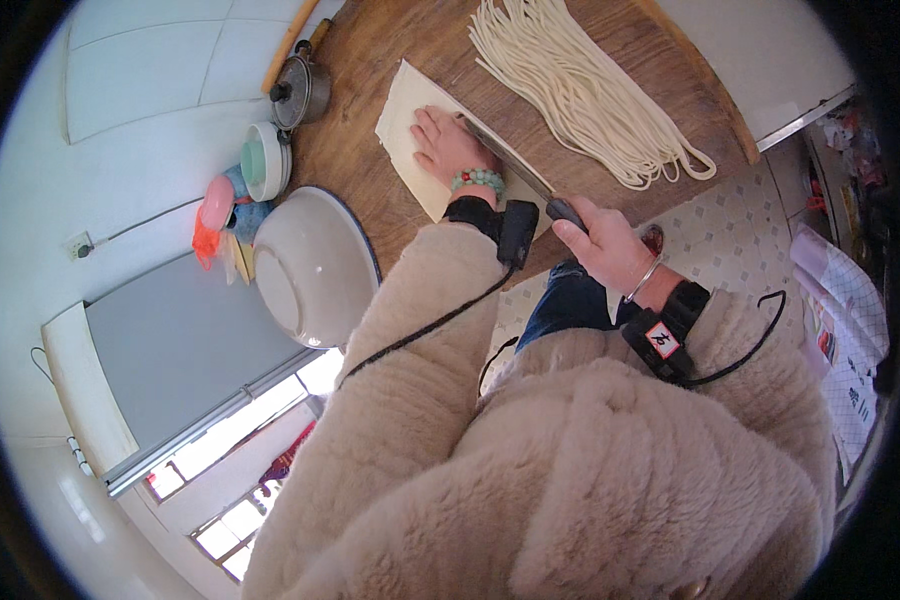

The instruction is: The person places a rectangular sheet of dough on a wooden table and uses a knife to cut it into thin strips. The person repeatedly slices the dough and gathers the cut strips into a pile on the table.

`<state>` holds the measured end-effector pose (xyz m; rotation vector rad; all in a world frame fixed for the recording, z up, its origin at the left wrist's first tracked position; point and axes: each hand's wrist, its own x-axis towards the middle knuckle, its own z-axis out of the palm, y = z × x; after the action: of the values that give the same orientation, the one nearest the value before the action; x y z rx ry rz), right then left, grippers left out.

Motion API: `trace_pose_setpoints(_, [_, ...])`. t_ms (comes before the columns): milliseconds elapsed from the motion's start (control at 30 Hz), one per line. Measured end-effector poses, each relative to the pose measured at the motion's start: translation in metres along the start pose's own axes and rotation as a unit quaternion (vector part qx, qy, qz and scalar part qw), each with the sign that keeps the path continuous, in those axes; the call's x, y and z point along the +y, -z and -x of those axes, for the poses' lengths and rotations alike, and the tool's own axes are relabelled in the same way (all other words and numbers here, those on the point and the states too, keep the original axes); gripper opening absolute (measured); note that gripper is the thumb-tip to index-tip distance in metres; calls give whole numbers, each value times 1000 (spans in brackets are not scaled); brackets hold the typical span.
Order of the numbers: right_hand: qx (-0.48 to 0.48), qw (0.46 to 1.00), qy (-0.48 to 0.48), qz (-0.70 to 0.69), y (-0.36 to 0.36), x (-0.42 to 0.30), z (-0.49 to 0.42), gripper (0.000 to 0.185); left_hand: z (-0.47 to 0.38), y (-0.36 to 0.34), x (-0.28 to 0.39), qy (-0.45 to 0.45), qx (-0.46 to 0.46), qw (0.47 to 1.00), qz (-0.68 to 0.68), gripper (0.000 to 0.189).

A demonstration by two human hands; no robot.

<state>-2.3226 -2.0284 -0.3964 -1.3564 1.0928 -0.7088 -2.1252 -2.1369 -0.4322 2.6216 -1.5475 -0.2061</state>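
My left hand (pixel 454 146) lies flat on a folded sheet of pale dough (pixel 401 112), its fingers somewhat apart, close to the knife. In my right hand (pixel 611 244) is the dark handle of a kitchen knife (pixel 511 159). Its long blade runs along the dough's right-hand edge, beside the left fingertips. A narrow dough strip shows on the blade's far side. Further right, a bundle of long cut noodles (pixel 585 90) is spread over the wooden work surface (pixel 352 105). The part of the dough under my left hand and wrist is hidden.
A large pale enamel basin (pixel 307 270) leans at the left edge of the wood. Behind it are stacked bowls (pixel 276 165), a lidded pot (pixel 300 90) and a wooden rod (pixel 289 45) by the wall. Cables hang from both wrist devices.
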Motion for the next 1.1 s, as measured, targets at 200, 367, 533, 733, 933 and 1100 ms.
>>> trace_pose_setpoints(200, [-2, 1000, -8, 2, -6, -7, -27, 33, -4, -9, -7, -22, 31, 999, 10, 54])
trace_pose_setpoints(367, [-16, 999, -33, -18, -3, -12, -27, 34, -29, 4, -4, -14, 18, 1000, -20, 53])
trace_pose_setpoints(533, [-2, 1000, -4, -5, -9, -13, -46, 34, -37, 3, -3, -3, 11, 1000, -23, 55])
trace_pose_setpoints(733, [-6, 1000, -23, 2, -14, -18, -64, 34, -47, 4, -7, -19, 14, 999, -48, 57])
trace_pose_setpoints(933, [5, 1000, 2, 5, -18, -21, -73, 36, -81, 0, -15, -9, 3, 1000, -15, 51])
trace_pose_setpoints(1100, [17, 1000, -2, 19, -27, -31, -104, 37, -82, -5, -21, -37, 35, 998, -39, 47])
